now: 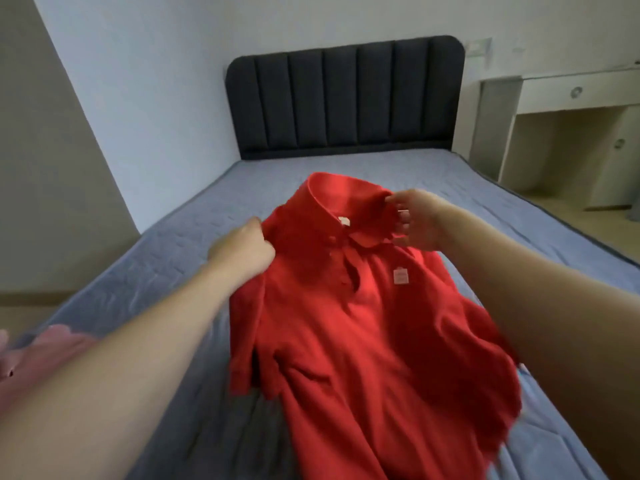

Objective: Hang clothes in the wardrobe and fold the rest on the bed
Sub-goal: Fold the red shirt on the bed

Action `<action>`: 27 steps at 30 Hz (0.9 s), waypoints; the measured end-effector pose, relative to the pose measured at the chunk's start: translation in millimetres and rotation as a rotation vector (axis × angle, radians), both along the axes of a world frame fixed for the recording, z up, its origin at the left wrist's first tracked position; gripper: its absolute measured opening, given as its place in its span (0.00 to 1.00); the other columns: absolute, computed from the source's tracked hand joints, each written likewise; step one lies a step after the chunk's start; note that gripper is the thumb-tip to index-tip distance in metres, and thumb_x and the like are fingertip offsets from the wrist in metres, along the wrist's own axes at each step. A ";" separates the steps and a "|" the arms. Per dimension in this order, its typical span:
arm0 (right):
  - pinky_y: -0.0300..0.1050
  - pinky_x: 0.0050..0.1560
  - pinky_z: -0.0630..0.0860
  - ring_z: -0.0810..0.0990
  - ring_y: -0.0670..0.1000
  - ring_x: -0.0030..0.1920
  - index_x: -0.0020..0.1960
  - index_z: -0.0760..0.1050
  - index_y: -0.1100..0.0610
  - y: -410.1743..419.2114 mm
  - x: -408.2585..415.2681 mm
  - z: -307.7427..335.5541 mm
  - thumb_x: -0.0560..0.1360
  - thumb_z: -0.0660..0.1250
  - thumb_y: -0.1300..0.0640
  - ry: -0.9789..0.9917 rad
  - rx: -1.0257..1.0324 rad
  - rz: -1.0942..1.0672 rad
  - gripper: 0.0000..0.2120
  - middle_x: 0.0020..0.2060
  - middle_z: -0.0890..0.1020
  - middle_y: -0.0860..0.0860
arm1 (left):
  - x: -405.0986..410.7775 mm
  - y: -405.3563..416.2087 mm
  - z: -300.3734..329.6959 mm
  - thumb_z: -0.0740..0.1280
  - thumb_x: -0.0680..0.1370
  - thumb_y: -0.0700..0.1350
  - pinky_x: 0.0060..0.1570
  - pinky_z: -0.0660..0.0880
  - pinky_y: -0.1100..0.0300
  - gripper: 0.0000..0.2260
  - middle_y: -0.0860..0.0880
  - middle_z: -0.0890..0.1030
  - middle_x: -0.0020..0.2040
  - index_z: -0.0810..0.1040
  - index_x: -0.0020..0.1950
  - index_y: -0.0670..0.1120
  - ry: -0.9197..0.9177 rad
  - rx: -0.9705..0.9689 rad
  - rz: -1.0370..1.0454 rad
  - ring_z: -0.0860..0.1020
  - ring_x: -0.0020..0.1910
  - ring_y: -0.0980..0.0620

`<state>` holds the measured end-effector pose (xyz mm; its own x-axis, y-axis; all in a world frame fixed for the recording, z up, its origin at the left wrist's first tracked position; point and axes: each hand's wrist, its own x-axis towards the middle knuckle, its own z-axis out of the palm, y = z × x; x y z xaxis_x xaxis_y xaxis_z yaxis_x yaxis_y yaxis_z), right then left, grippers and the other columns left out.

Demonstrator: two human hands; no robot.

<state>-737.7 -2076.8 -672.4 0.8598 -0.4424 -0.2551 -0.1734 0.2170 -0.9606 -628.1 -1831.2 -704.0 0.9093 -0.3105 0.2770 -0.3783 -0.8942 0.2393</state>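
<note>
I pinch the red polo shirt (363, 306) at each shoulder, left hand (242, 251) and right hand (414, 220) gripping it; it looks light, limp, best held there.

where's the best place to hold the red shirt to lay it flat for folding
At the two shoulders beside the collar, from above, one hand per side. The shirt faces up with its collar toward the headboard; the left hand and right hand already pinch there.

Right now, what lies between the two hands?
In the head view, only the red polo shirt lies there: the left hand grips one shoulder, the right hand pinches the collar side.
</note>
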 end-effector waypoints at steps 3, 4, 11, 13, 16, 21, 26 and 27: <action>0.34 0.32 0.73 0.76 0.48 0.39 0.65 0.70 0.57 -4.4 38.0 -40.8 0.77 0.62 0.56 0.048 -0.422 0.047 0.17 0.42 0.76 0.51 | 36.5 -8.7 -19.8 0.60 0.74 0.44 0.62 0.67 0.44 0.20 0.39 0.71 0.65 0.65 0.66 0.44 -0.178 0.275 0.121 0.69 0.66 0.38; 0.36 0.41 0.74 0.78 0.51 0.47 0.72 0.63 0.57 -8.8 46.2 -68.7 0.78 0.62 0.53 0.150 -0.677 0.075 0.24 0.50 0.78 0.54 | 44.0 -15.6 -40.2 0.60 0.75 0.46 0.65 0.64 0.41 0.22 0.40 0.67 0.68 0.63 0.69 0.45 -0.151 0.306 0.107 0.66 0.68 0.39; 0.62 0.73 0.39 0.46 0.51 0.77 0.78 0.47 0.46 -44.5 36.3 -278.6 0.74 0.37 0.32 0.539 -1.551 0.132 0.35 0.78 0.50 0.50 | 26.5 -24.3 -250.0 0.53 0.79 0.61 0.74 0.46 0.44 0.28 0.48 0.55 0.79 0.54 0.78 0.56 0.131 0.088 0.008 0.50 0.77 0.47; 0.61 0.72 0.39 0.47 0.50 0.77 0.77 0.48 0.45 -49.9 43.8 -288.9 0.73 0.36 0.31 0.477 -1.558 0.069 0.36 0.77 0.52 0.49 | 45.7 -24.6 -258.7 0.52 0.78 0.63 0.73 0.42 0.43 0.28 0.50 0.55 0.79 0.54 0.77 0.59 0.081 0.105 -0.004 0.50 0.78 0.48; 0.59 0.72 0.38 0.45 0.50 0.77 0.77 0.47 0.45 -48.0 46.8 -288.8 0.75 0.39 0.33 0.482 -1.525 0.135 0.33 0.78 0.49 0.49 | 56.3 -19.9 -259.9 0.50 0.78 0.64 0.73 0.38 0.43 0.28 0.52 0.51 0.79 0.51 0.77 0.61 0.134 0.166 -0.021 0.47 0.78 0.49; 0.57 0.74 0.36 0.40 0.51 0.77 0.78 0.43 0.49 -19.1 13.3 -274.7 0.80 0.44 0.38 0.526 -1.367 0.279 0.30 0.78 0.44 0.49 | 30.6 -11.0 -249.3 0.55 0.77 0.65 0.74 0.37 0.48 0.30 0.54 0.48 0.80 0.50 0.77 0.62 0.339 0.075 -0.017 0.44 0.78 0.52; 0.56 0.72 0.33 0.40 0.50 0.77 0.77 0.44 0.43 17.5 -60.8 -258.6 0.77 0.49 0.33 0.546 -1.188 0.372 0.34 0.78 0.44 0.47 | -40.6 15.8 -235.1 0.58 0.69 0.65 0.74 0.39 0.48 0.36 0.53 0.48 0.80 0.55 0.76 0.62 0.500 -0.011 -0.053 0.45 0.78 0.51; 0.55 0.73 0.36 0.42 0.51 0.77 0.78 0.45 0.44 20.6 -75.1 -252.8 0.76 0.51 0.33 0.536 -1.176 0.250 0.35 0.78 0.46 0.49 | -59.5 19.9 -237.3 0.59 0.72 0.63 0.74 0.40 0.47 0.33 0.52 0.50 0.80 0.55 0.77 0.61 0.390 0.011 -0.032 0.47 0.78 0.50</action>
<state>-812.8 -2056.2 -925.2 0.8636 -0.4773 -0.1624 -0.5026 -0.7895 -0.3524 -687.6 -1811.2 -941.3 0.9355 -0.3412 -0.0916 -0.2881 -0.8870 0.3608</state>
